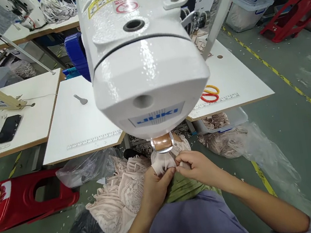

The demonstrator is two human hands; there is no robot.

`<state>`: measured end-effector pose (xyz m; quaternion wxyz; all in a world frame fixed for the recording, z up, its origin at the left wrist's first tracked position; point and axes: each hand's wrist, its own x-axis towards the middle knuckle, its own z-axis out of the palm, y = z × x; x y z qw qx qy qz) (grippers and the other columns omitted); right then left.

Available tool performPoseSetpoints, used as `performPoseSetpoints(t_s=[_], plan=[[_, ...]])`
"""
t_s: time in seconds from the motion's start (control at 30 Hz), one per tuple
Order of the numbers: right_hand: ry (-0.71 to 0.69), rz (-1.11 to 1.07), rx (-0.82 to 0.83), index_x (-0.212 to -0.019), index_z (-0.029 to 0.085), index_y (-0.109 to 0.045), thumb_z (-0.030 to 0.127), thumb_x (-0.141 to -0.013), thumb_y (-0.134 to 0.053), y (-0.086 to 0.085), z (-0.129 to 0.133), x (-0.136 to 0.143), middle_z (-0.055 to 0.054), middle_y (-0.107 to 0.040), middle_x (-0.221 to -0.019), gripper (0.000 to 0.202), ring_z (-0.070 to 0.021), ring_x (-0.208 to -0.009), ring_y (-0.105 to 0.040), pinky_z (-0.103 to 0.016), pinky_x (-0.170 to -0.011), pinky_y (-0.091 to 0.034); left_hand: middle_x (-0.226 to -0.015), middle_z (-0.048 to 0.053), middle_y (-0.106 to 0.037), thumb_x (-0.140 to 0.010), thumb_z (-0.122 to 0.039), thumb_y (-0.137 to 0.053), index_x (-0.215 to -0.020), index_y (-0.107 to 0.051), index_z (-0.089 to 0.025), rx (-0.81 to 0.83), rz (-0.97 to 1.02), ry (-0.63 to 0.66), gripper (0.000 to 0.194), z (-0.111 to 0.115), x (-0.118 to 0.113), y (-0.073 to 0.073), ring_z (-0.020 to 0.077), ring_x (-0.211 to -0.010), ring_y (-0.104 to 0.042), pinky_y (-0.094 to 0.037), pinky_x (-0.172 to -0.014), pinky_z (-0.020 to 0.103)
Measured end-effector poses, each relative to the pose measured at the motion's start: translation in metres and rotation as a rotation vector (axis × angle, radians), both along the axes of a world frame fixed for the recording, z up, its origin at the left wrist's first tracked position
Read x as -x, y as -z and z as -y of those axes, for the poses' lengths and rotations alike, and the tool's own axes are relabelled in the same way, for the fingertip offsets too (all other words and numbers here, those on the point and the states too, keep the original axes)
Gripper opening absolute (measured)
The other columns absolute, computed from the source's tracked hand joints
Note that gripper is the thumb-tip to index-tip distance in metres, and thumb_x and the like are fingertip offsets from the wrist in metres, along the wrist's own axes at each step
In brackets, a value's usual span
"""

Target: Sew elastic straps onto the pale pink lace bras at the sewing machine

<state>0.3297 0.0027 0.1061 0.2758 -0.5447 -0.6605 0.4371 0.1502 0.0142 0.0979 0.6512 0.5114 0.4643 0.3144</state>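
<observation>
A white sewing machine head fills the upper middle of the head view. Just below its front, my left hand pinches the lower edge of a pale beige lace garment. On the garment's right side, my right hand has its thumb and fingers closed on a strip of the same fabric. The two hands nearly touch at the thumbs. A pile of beige lace bras lies to the left of my left hand. The machine's head hides the needle area.
Scissors with red and yellow handles lie on the right white table. A grey tool and a phone lie to the left. Red stools stand at both sides. A plastic bin sits under the right table.
</observation>
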Motion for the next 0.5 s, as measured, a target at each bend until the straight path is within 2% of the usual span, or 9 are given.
performPoseSetpoints(t_s=[0.1,0.2,0.33,0.5], plan=[[0.03,-0.106,0.137,-0.083,0.02,-0.066,0.024,-0.086,-0.055,-0.001,-0.002,-0.007,-0.001,-0.063,-0.077,0.012,-0.0148,-0.069,-0.055,-0.025,-0.061,-0.039,-0.066,-0.001,-0.054,-0.086,-0.04,-0.062,-0.069,-0.058,-0.016,-0.079,-0.064,0.008,0.03,-0.003,0.002,-0.002,0.013,-0.063,-0.046,-0.039,-0.062,0.024],[0.072,-0.163,0.2,-0.092,0.021,-0.063,0.028,-0.088,-0.052,-0.003,-0.002,-0.015,-0.001,-0.064,-0.082,0.014,-0.0135,-0.065,-0.054,-0.024,-0.058,-0.039,-0.071,0.0,-0.055,-0.089,-0.039,-0.059,-0.071,-0.057,-0.017,-0.121,-0.078,0.06,0.029,-0.009,0.005,-0.005,0.0145,-0.069,-0.048,-0.04,-0.067,0.026],[0.059,-0.042,0.123,-0.095,0.023,-0.048,0.027,-0.086,-0.053,-0.009,-0.001,-0.021,0.007,-0.053,-0.069,0.01,-0.0092,-0.05,-0.033,-0.023,-0.051,-0.027,-0.076,0.001,-0.058,-0.088,-0.038,-0.059,-0.078,-0.061,-0.017,-0.115,-0.095,0.117,0.023,-0.015,0.005,-0.011,0.016,-0.073,-0.05,-0.043,-0.073,0.027],[-0.029,0.08,0.028,-0.087,0.023,-0.04,0.022,-0.086,-0.049,-0.019,-0.004,-0.021,0.008,-0.042,-0.063,0.009,-0.0112,-0.052,-0.036,-0.024,-0.054,-0.024,-0.085,0.003,-0.064,-0.089,-0.038,-0.057,-0.088,-0.065,-0.016,-0.121,-0.133,0.167,0.023,-0.012,0.003,-0.016,0.0181,-0.08,-0.056,-0.044,-0.077,0.028]])
